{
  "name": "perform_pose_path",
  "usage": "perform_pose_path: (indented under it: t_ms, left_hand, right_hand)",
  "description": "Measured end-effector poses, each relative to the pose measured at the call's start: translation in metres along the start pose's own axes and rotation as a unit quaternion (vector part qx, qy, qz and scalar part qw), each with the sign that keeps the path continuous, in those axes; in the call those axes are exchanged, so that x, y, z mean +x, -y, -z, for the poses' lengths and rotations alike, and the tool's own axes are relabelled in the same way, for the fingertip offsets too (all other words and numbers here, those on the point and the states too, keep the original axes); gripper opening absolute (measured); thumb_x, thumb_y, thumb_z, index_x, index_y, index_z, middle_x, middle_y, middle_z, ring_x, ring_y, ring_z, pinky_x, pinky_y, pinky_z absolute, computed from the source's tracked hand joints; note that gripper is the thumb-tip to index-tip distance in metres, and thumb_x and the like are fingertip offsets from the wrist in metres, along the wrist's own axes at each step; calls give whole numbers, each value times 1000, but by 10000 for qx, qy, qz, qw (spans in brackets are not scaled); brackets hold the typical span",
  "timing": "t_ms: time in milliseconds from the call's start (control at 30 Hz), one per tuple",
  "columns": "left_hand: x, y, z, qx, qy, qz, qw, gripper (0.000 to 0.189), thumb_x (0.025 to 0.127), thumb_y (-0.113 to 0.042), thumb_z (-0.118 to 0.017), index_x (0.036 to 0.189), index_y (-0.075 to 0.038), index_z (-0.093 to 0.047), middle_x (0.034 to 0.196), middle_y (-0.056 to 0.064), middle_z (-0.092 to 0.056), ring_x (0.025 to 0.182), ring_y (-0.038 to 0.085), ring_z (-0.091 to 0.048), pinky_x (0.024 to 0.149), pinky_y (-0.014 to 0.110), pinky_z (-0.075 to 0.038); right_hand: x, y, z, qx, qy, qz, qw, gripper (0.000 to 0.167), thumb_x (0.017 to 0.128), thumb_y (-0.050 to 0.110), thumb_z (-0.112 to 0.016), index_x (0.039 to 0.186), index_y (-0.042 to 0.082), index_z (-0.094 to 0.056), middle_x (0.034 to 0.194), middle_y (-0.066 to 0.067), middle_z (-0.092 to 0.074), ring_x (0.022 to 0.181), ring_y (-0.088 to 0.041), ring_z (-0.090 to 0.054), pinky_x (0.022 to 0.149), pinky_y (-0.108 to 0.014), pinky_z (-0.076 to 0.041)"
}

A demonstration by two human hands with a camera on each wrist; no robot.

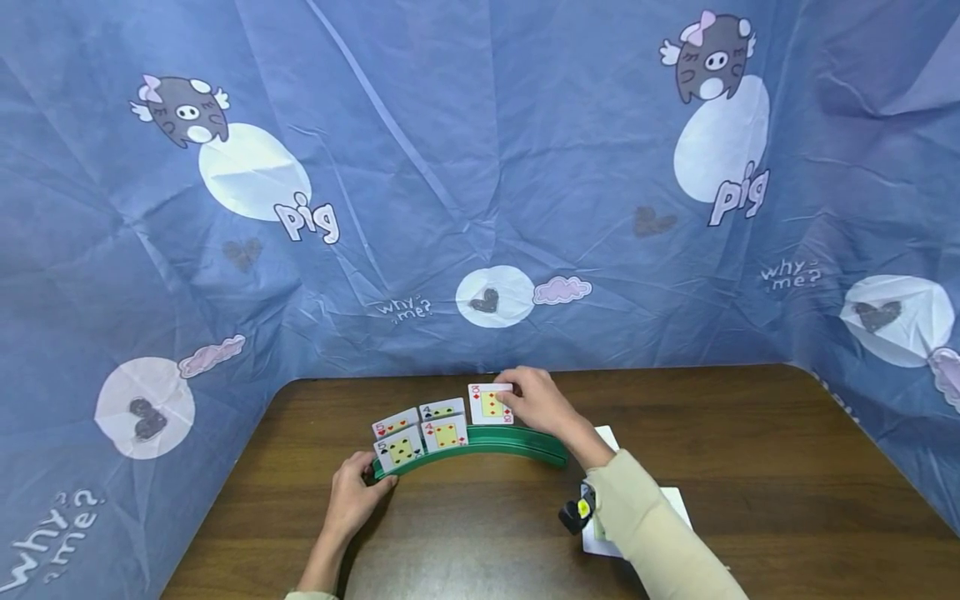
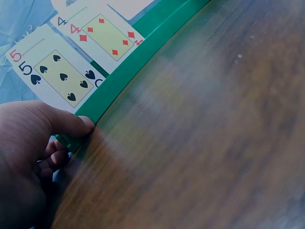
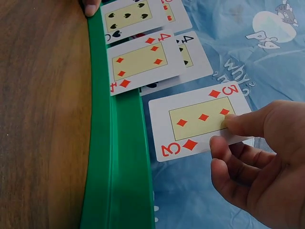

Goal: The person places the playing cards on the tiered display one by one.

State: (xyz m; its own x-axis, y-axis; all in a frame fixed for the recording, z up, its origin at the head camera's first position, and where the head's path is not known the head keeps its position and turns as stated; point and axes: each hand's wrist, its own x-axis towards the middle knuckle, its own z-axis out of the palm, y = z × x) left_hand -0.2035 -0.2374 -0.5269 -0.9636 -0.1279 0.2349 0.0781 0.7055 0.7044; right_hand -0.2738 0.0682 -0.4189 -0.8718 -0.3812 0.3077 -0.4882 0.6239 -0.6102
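Observation:
A curved green card holder [image 1: 502,439] lies across the table. At its left end my left hand [image 1: 352,493] grips it, thumb [image 2: 71,121] in front and fingers curled behind. My right hand [image 1: 534,402] pinches the three of diamonds [image 3: 200,119] by one edge, thumb on its face. That card hovers at the holder's back edge, right of the other cards; whether it touches the holder I cannot tell. In the front row stand the five of spades [image 1: 400,448] and four of diamonds [image 1: 445,434]. Behind them are a red five [image 1: 393,423] and a black four [image 1: 442,408], partly hidden.
More white cards [image 1: 678,502] lie on the brown table [image 1: 450,533] at the right, partly covered by my right forearm. A black wrist camera [image 1: 576,512] is strapped to that wrist. Blue printed cloth [image 1: 420,167] walls the table's back and sides.

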Motion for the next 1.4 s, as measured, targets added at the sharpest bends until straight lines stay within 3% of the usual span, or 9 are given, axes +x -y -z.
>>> perform_pose_path:
  t_ms: [233,467,933,1233,1400]
  left_hand:
    - [0,0,0,12,-24,-24,10000,25,72,-5,-81,95,0,-72,87,7,-63,84,18,-50,74,29,-37]
    - [-1,-2,0,-27,-144,-178,9997,25,71,-6,-82,93,-1,-72,86,7,-64,82,16,-50,73,28,-37]
    - [-1,-3,1,-22,79,79,9999,27,74,-5,-80,99,0,-72,91,9,-64,87,18,-51,76,30,-37]
    - [-1,-3,1,0,64,91,9999,27,74,-5,-80,99,1,-72,90,9,-64,86,18,-50,76,30,-37]
    - [-1,-2,1,-15,60,70,10000,28,74,-5,-80,99,1,-72,91,10,-65,86,18,-50,75,29,-37]
  right_hand:
    - [1,-3,-6,4,41,-91,10000,15,92,9,-67,104,5,-75,101,-11,-73,90,-20,-63,82,-36,-50]
    - [1,-4,-10,1,3,-89,10000,15,93,10,-67,105,6,-75,103,-11,-73,95,-22,-65,85,-39,-51]
    - [-1,-6,-16,-146,181,-219,9995,14,93,11,-68,104,7,-74,99,-9,-72,86,-16,-61,78,-34,-49]
    - [-5,-4,3,-88,75,11,9999,13,91,12,-70,102,7,-72,88,-5,-68,81,-13,-59,75,-30,-48]
    - [-13,-3,22,-154,-37,-87,9998,19,89,15,-72,107,8,-71,92,-6,-68,83,-15,-60,76,-31,-48]
